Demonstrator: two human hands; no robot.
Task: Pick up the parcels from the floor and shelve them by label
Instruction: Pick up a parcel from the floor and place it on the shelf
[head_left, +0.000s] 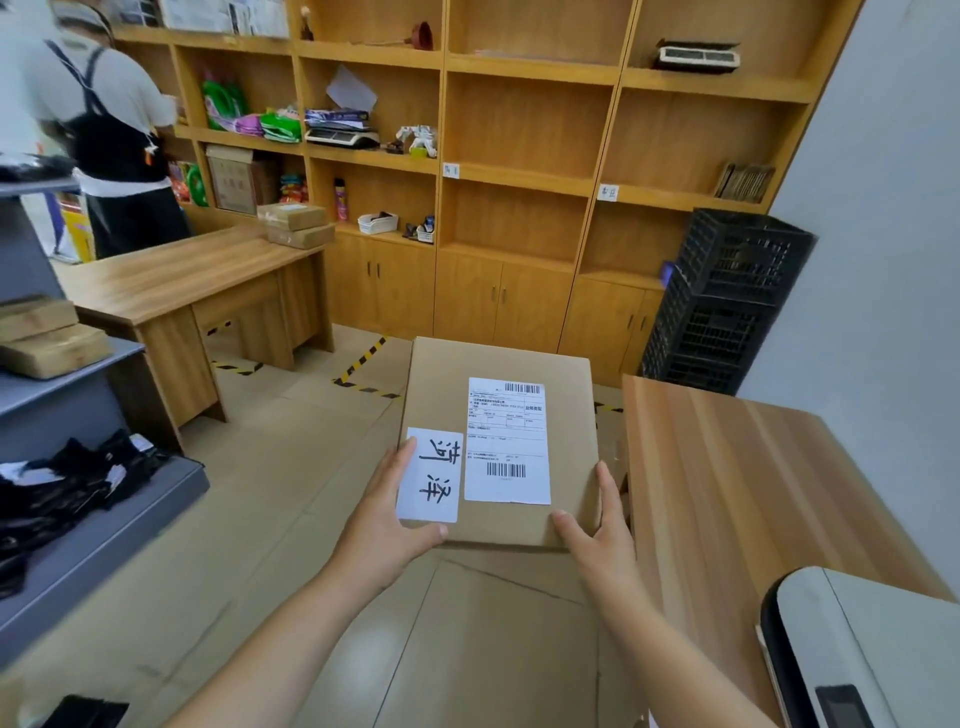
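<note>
Parcel (498, 441): one plain brown cardboard box, rectangular, flat-topped, matte, edges crisp. Held off the floor at mid-height in front of the person, between a desk on the left (171, 283) and a second desk on the right (753, 478).
Labels: a white printed shipping label (506, 441) with barcodes on the lid; beside it a smaller white slip (430, 475) with large handwritten black characters, lying sideways to the viewer.
Hands: left hand (387, 519) gripping the near left corner, thumb over the slip's edge; right hand (597, 525) gripping the near right corner, fingers along the side. Both closed on the box.
Step in hand, as judged: pick-up done, label being read, carry to shelving pending. The next move calls for matching the handwritten slip to a small shelf tag (451, 170); another tag (608, 192) sits further right.
Surroundings: wooden shelving (524, 171), smooth honey-coloured board, several bays bare; black lattice plastic crates (727, 301) stacked at right; tiled floor (291, 467) with striped tape; another person (104, 130) at far left.
</note>
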